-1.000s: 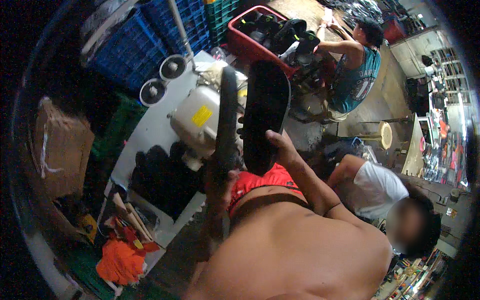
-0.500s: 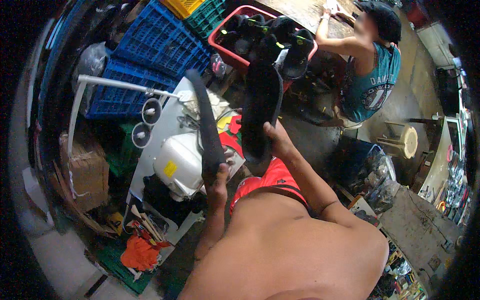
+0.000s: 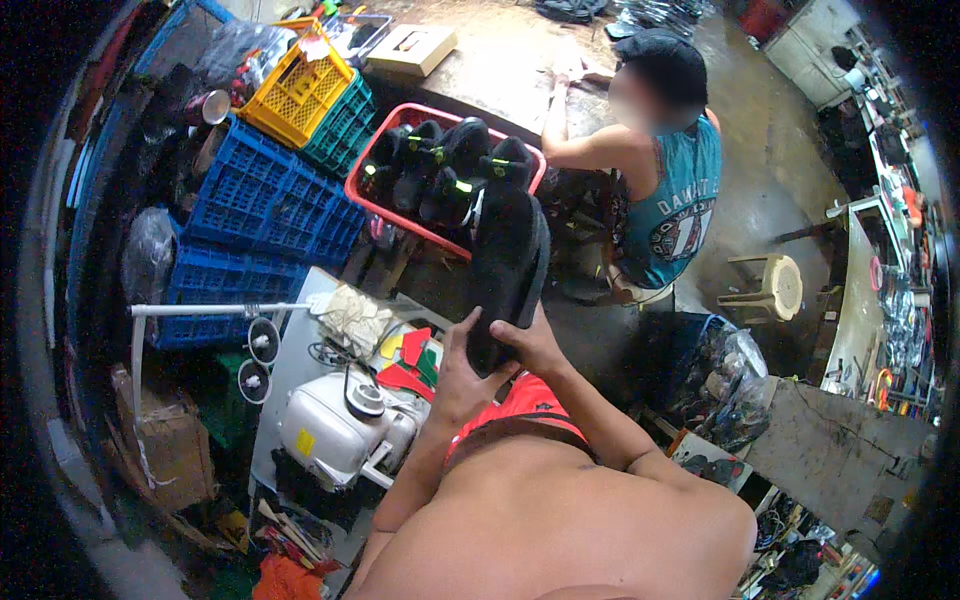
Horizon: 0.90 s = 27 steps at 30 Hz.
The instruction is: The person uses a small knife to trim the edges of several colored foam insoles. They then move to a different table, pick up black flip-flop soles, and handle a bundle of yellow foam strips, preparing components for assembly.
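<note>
1. Head view, hands: left hand (image 3: pixel 462 375) and right hand (image 3: pixel 532 345) close together in front of the waist, both gripping the near end of a black sole-shaped piece (image 3: pixel 508 260). Right thumb lies across its upper face; left thumb and fingers pinch its left side and bottom end.
2. Head view, the piece: held up at a slant, far end pointing toward a red bin (image 3: pixel 405 228). A second edge shows along its right side; cannot tell whether one layer or two.
3. Head view, surroundings: black shoes (image 3: pixel 462 150) with bright yellow-green tabs fill the bin. Left of the hands, a white sewing machine (image 3: pixel 335 425) on a pale table (image 3: pixel 300 352). Beyond the bin, a co-worker in a teal sleeveless top (image 3: pixel 680 205) sits at a bench (image 3: pixel 495 45).
</note>
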Available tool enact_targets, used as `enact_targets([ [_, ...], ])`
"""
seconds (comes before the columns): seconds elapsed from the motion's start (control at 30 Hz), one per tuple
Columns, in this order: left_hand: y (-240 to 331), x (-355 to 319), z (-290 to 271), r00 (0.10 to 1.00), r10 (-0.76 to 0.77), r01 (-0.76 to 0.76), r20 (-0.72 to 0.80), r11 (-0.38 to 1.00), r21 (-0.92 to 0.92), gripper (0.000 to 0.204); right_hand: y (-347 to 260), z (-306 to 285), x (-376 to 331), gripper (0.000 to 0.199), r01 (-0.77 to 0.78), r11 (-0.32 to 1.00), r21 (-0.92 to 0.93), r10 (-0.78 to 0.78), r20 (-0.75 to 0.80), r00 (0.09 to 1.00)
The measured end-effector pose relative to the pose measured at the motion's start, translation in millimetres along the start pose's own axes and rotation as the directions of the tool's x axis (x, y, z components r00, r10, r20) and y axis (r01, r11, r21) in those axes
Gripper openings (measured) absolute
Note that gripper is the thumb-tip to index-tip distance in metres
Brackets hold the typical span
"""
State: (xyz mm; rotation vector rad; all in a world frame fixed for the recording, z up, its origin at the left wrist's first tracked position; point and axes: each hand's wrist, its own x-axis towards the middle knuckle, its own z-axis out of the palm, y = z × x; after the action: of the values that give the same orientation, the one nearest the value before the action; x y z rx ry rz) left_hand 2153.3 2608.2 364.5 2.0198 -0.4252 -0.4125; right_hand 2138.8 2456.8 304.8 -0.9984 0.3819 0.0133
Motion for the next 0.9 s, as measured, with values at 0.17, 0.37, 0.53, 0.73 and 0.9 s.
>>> enact_targets([
  [0.17,3,22,12,0.996,0.048,-0.046,0.08,0.999,-0.028,0.082,-12,-15,-14,0.107,0.223,0.974,-0.031,-0.225,-0.105,0.969],
  [0.37,2,30,31,0.961,0.149,-0.057,0.233,0.931,-0.36,0.07,-40,-34,-53,0.068,0.344,0.911,-0.227,-0.392,-0.225,0.892],
  [0.53,7,24,45,0.896,0.312,-0.156,0.317,0.887,-0.434,0.067,-48,-27,-93,0.078,0.276,0.956,-0.1,-0.293,-0.386,0.875],
  [0.73,-1,16,34,0.834,0.196,0.138,0.515,0.831,-0.539,0.059,-35,-18,-102,0.092,0.358,0.886,-0.296,-0.462,-0.489,0.74],
  [0.9,-13,0,32,0.8,0.089,0.308,0.593,0.787,-0.534,0.055,-24,-5,-119,0.09,0.379,0.891,-0.248,-0.453,-0.519,0.725],
])
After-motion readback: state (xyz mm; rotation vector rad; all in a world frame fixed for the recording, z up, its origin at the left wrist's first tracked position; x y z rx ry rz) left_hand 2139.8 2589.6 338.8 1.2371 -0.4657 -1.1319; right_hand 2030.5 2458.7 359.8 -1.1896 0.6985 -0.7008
